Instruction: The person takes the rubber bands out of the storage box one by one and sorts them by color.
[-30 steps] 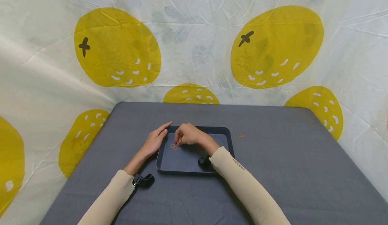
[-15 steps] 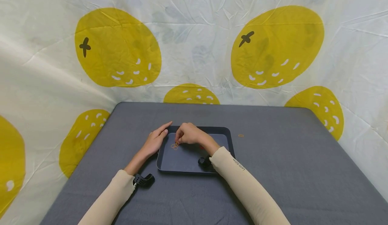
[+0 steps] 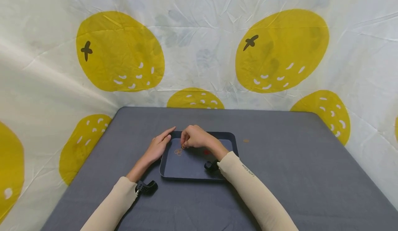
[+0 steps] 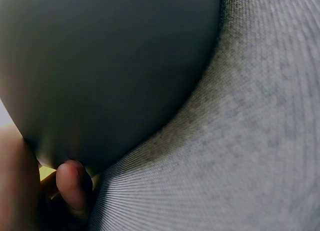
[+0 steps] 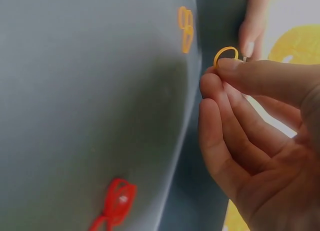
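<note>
Presumably, the yellow band (image 5: 218, 55), which the right hand (image 3: 195, 137) pinches between thumb and finger above the tray (image 3: 186, 169), is light, soft and stretchy, so best held by one side of its loop, while the left hand (image 3: 158, 146) rests, fingers extended, at the tray's rim.

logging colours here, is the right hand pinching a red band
No, the right hand pinches a yellow band, and red loops lie apart.

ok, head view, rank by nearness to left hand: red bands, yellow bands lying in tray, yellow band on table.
From the left hand:
1. Yellow bands, left part of the tray.
2. Red bands, farther right in it.
3. Lone yellow band, on the table, right of the tray.
</note>
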Tool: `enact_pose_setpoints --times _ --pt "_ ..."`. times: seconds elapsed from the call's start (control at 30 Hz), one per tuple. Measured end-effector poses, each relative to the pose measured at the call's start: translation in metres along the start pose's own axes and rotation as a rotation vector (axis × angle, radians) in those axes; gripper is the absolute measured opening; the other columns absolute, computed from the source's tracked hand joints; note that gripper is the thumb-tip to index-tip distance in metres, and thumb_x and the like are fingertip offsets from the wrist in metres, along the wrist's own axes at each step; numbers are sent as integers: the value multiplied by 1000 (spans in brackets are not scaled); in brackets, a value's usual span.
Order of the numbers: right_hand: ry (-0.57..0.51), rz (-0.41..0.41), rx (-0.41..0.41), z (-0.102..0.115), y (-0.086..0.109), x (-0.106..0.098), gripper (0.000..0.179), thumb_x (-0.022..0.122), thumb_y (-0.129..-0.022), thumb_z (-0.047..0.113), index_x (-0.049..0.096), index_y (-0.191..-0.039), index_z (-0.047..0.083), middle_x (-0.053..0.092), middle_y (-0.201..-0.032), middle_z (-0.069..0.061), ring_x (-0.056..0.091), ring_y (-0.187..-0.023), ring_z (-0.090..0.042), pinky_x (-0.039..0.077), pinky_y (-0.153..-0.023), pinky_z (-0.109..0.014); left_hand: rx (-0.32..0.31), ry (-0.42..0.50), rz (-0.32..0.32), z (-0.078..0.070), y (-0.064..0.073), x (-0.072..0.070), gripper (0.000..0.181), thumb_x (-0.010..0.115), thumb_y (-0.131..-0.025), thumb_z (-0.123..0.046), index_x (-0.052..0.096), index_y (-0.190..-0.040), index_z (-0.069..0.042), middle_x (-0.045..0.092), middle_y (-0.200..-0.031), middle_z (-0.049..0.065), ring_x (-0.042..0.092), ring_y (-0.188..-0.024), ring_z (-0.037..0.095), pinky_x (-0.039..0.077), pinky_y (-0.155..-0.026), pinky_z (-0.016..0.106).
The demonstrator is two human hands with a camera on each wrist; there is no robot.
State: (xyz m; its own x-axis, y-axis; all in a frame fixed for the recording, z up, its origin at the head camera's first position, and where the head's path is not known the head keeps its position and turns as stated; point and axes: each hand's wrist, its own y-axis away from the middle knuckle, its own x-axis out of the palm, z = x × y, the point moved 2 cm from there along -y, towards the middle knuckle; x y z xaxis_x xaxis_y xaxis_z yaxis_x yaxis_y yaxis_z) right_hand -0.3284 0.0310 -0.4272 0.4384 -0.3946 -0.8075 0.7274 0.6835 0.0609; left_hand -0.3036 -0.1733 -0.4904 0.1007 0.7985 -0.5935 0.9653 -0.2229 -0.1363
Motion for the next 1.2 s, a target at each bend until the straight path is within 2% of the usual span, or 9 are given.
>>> enact_pose_setpoints --times 0.1,0.4,0.57,0.8,0.93,1.2 --pt "-26 2 -20 1 4 -3 10 76 -91 7 79 -86 15 77 -78 3 67 -68 -8 53 -65 -25 -6 0 -3 1 1 1 45 40 -113 -31 48 -157 -26 52 -157 11 56 -133 32 43 -108 55" --pt "-53 0 -33 0 17 -20 6 77 -90 8 80 -88 13 78 -82 3 68 -69 -8 54 -66 -25 -23 11 -13 1 0 2 44 43 -112 -30 50 -156 -27 52 -157 9 49 -145 33 38 -116 58" --pt "-58 -15 -30 0 26 -29 5 79 -89 11 79 -87 15 77 -82 3 67 -71 -9 54 -67 -26 -19 7 -17 1 1 2 44 42 -112 -29 50 -156 -26 52 -157 10 49 -144 35 38 -116 59" --pt "-60 -32 -37 -4 36 -42 5 76 -92 13 79 -88 12 77 -85 3 68 -74 -10 54 -68 -27 -3 5 -14 0 0 2 44 42 -112 -28 50 -156 -25 51 -158 10 45 -148 35 35 -119 60" --pt "-68 -57 -42 -8 43 -49 7 75 -92 11 79 -88 15 78 -86 4 70 -76 -10 54 -69 -28 6 -1 -19 -1 0 1 44 42 -112 -28 50 -156 -26 51 -158 10 46 -147 35 36 -118 59" --pt "-134 -101 -21 -18 66 -64 7 74 -95 11 79 -92 13 79 -88 2 73 -80 -15 55 -70 -31 -7 7 -15 -3 1 0 44 41 -113 -29 49 -156 -29 52 -157 10 58 -132 35 41 -112 56"
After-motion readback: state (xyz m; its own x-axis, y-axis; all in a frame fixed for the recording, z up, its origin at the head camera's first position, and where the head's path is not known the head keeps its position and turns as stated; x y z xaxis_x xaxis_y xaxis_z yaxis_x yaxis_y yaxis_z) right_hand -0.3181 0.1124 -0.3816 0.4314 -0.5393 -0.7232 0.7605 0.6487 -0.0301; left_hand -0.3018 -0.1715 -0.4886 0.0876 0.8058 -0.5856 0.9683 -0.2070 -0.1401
